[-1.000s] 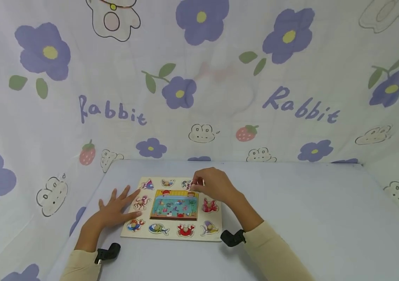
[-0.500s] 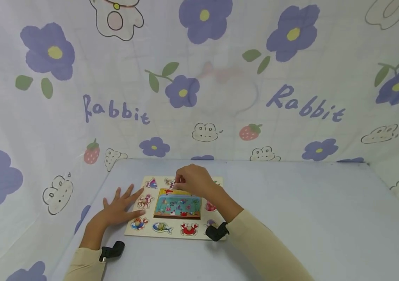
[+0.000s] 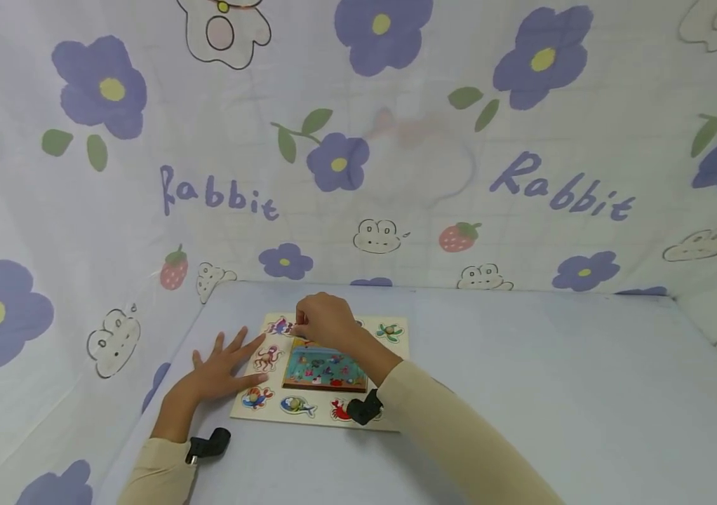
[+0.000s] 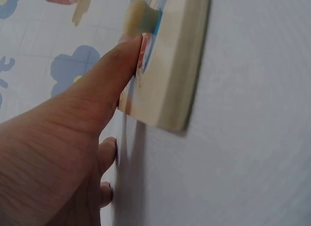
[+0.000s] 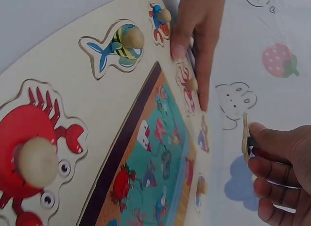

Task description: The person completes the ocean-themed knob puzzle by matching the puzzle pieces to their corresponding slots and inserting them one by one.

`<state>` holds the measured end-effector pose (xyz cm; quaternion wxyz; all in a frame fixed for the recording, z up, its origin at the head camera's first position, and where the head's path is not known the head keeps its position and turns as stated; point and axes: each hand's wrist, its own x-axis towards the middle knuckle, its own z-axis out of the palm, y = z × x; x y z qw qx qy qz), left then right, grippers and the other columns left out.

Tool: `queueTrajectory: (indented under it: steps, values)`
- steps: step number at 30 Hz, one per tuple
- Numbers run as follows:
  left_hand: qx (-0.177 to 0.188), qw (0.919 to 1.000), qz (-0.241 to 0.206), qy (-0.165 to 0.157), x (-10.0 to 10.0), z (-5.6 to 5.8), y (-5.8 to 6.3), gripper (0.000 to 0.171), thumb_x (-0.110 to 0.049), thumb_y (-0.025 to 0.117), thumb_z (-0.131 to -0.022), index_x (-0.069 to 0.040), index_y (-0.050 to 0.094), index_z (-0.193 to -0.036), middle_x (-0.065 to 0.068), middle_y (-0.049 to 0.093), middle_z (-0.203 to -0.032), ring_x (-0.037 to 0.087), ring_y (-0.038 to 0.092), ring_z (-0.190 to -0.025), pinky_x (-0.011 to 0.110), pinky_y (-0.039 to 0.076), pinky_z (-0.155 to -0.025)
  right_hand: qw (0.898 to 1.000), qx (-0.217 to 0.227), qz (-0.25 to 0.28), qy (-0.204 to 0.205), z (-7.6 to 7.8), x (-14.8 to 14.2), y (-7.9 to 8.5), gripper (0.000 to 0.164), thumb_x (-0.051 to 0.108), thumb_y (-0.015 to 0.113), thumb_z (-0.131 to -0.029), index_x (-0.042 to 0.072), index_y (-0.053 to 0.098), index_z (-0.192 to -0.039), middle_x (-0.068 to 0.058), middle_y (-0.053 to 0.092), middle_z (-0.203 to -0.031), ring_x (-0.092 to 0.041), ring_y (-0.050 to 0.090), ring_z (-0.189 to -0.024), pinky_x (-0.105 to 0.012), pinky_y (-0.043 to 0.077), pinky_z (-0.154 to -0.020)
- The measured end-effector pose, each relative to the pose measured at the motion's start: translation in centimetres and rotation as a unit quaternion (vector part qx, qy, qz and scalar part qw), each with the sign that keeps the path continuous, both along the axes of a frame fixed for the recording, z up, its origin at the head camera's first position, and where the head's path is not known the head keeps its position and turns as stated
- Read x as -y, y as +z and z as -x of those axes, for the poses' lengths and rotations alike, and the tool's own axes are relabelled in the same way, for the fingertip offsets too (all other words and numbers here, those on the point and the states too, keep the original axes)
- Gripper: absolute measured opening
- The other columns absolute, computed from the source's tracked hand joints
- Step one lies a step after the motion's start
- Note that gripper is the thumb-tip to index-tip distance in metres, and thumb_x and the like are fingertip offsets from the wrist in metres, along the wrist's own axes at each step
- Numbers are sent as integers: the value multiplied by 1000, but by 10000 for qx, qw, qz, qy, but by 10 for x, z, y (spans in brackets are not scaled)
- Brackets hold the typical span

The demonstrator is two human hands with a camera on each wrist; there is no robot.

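A wooden knob puzzle board (image 3: 273, 412) with sea-animal pieces lies on the table. My left hand (image 3: 218, 372) spreads its fingers along the board's left edge. In the left wrist view its thumb (image 4: 114, 65) rests on the board's corner, beside a round knob (image 4: 141, 18). My right hand (image 3: 330, 321) is above the board's far left part and pinches a thin wooden puzzle piece (image 5: 245, 138), seen edge-on in the right wrist view; its picture is hidden. Near that hand are the octopus piece (image 3: 267, 358) and a purple fish-like piece (image 3: 279, 326).
Elsewhere on the board sit a turtle piece (image 3: 390, 332), a striped fish (image 5: 116, 46) and a red crab (image 5: 24, 129). An aquarium picture (image 3: 325, 368) fills its middle. The pale table (image 3: 523, 379) extends to the right, with a patterned curtain (image 3: 434, 168) behind.
My right hand has moved left along the board's far edge, uncovering the turtle piece at the far right corner. The left hand stays on the board. The head view has shifted slightly.
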<state>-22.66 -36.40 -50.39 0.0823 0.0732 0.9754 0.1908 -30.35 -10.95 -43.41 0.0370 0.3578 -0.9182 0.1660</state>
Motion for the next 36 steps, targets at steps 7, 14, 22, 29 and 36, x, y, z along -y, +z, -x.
queueTrajectory:
  steps: [7, 14, 22, 29, 36]
  values:
    - [-50, 10000, -10, -40, 2, 0, 0, 88, -65, 64, -90, -25, 31, -161, 20, 11, -168, 59, -5, -148, 87, -6, -101, 9996, 180, -159, -174, 9, 26, -5, 20, 38, 76, -92, 21, 72, -83, 11, 61, -69, -7, 55, -61, -22, 45, -52]
    - [-44, 10000, -26, -71, 4, 1, -2, 88, -67, 63, -89, -27, 31, -161, 18, 11, -169, 58, -6, -148, 87, -7, -101, 9987, 177, -422, -237, 16, 46, -12, 22, 35, 78, -90, 18, 70, -79, 8, 63, -69, -8, 56, -59, -24, 46, -52]
    - [-38, 10000, -60, -34, 4, 1, -1, 87, -66, 65, -89, -28, 32, -160, 17, 11, -169, 58, -5, -149, 86, -7, -101, 9970, 57, -653, -416, 23, 62, -22, 18, 32, 78, -91, 18, 73, -81, 8, 67, -72, -8, 57, -59, -25, 48, -53]
    - [-25, 10000, -48, -38, 2, -1, 2, 87, -65, 65, -89, -29, 32, -160, 17, 12, -169, 58, -4, -149, 86, -5, -102, 9973, 113, -529, -488, 26, 68, -27, 22, 30, 78, -92, 16, 70, -76, 7, 63, -66, -9, 54, -55, -26, 45, -49]
    - [-56, 10000, -1, -41, 4, 0, 0, 87, -66, 64, -89, -29, 32, -160, 17, 12, -169, 57, -4, -149, 87, -6, -101, 9964, 110, -572, -611, 31, 74, -35, 18, 33, 77, -92, 16, 76, -88, 6, 70, -75, -9, 57, -58, -28, 50, -54]
